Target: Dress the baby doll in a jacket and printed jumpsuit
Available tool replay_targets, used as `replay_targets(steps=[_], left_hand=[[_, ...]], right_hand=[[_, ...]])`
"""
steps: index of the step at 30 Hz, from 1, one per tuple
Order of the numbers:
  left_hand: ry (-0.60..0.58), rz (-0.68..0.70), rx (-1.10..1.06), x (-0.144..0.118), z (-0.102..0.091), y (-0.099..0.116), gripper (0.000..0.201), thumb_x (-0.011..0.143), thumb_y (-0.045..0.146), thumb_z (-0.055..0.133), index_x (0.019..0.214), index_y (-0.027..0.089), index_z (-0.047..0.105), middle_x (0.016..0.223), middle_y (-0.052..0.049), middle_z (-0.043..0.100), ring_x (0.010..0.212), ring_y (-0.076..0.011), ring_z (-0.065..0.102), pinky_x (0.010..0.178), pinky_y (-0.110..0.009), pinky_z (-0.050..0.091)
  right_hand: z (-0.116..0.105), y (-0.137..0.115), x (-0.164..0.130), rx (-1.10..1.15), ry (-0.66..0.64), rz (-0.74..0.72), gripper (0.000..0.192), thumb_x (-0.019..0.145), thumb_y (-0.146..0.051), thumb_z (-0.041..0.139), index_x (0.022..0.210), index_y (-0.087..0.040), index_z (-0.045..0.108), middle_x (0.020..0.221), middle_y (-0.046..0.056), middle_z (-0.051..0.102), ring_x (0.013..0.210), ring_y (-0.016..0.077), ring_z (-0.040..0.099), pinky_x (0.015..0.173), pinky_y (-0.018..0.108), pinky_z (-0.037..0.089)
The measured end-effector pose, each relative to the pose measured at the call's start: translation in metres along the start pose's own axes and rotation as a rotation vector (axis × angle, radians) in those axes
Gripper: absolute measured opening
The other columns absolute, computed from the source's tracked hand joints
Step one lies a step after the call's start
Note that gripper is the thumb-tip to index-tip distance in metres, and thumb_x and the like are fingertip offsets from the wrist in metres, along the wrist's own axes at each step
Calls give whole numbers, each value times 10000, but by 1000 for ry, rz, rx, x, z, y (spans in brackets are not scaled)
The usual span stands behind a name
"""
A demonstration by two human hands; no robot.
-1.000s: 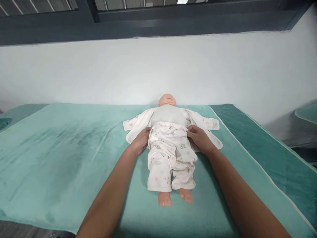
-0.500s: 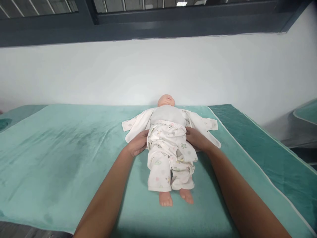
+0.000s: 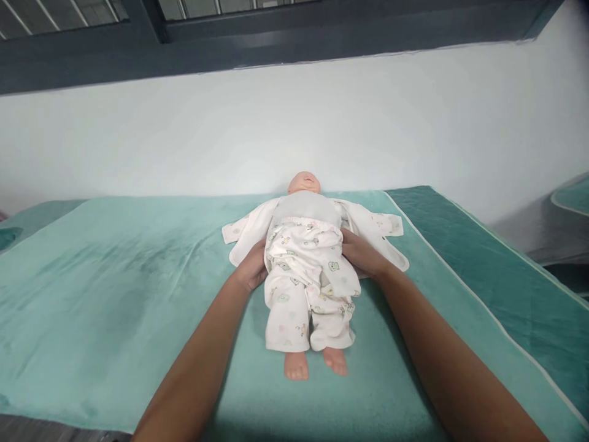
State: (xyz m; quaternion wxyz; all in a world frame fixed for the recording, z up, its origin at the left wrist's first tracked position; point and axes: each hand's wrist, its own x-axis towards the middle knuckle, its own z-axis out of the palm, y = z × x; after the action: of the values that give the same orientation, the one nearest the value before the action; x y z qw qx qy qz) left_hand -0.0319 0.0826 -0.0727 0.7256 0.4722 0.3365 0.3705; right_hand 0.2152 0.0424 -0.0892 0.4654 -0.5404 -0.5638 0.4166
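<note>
A baby doll (image 3: pixel 304 183) lies on its back, head toward the wall and bare feet toward me. It has on printed white baby pants (image 3: pixel 294 294), pulled up over its belly and bunched at the middle. Its white top (image 3: pixel 251 230) is spread open at both sides, sleeves out, with a plain pale chest showing. My left hand (image 3: pixel 254 265) is closed on the left side of the pants near the waist, fingertips tucked out of sight. On the opposite side my right hand (image 3: pixel 361 253) grips the pants at the hip, its fingertips partly hidden by the cloth.
A light green padded cover (image 3: pixel 115 294) lies under the doll, with a darker green strip (image 3: pixel 488 258) along the right. Behind stands a white wall (image 3: pixel 207 135) below a dark window frame (image 3: pixel 257 46). Another green surface (image 3: pixel 573 195) shows at the far right.
The view has shifted and tilted slightly, so the doll sits a little further left. Both hands stay at the sides of the pants; the doll's pose looks the same.
</note>
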Motion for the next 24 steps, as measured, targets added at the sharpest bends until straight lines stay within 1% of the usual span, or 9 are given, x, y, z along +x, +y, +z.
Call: replay_targets(steps=[2,4,7,10,14,18,21,24], left_hand=[[21,27,-53,2,1,-2,515,750,297,734,1236,169,625,1077,-105,733,995,-279,682,883,-399,549],[45,45,-89,4,2,-3,499,773,328,716,1241,181,623,1071,-94,734,1000,-277,680,887,-393,546],[68,43,-119,5,5,-2,483,770,311,726,1226,187,630,1054,-81,736,1016,-275,672,912,-380,529],[75,45,-134,4,10,0,452,766,263,733,1196,164,636,1027,-85,740,1022,-272,661,945,-380,500],[107,56,-122,2,14,1,446,727,220,768,1148,140,645,989,-96,744,1019,-276,650,946,-387,485],[136,25,-112,2,13,1,443,682,235,801,1089,128,661,944,-107,744,1009,-288,644,930,-401,484],[178,2,-98,0,11,0,410,677,271,802,1033,117,669,918,-116,741,1000,-295,641,920,-413,483],[223,43,-63,-1,11,-1,315,709,295,767,951,117,671,885,-114,732,990,-295,636,896,-419,490]], right_hand=[[5,-3,0,115,-20,37,395,781,-379,663,1149,-238,630,1019,52,734,919,237,664,793,374,522],[9,-5,0,235,-8,59,435,789,-386,649,1201,-254,605,1059,53,729,971,254,667,793,379,530],[12,-9,1,331,12,61,468,751,-357,683,1206,-270,613,1076,49,732,1026,279,663,816,386,536],[10,-11,3,357,25,56,499,694,-336,727,1181,-275,634,1076,37,737,1041,297,662,835,404,539],[9,-11,3,366,16,59,519,668,-333,748,1172,-264,646,1079,45,738,1048,308,664,832,421,545],[11,-13,-1,422,4,56,468,669,-325,762,1121,-249,665,1036,49,746,1004,294,681,799,405,551],[11,-11,-3,432,0,48,413,683,-320,765,1080,-245,680,1017,44,748,988,284,682,786,391,548],[10,-6,-3,387,2,17,355,708,-326,747,1050,-246,691,1030,38,743,984,276,675,787,382,541]])
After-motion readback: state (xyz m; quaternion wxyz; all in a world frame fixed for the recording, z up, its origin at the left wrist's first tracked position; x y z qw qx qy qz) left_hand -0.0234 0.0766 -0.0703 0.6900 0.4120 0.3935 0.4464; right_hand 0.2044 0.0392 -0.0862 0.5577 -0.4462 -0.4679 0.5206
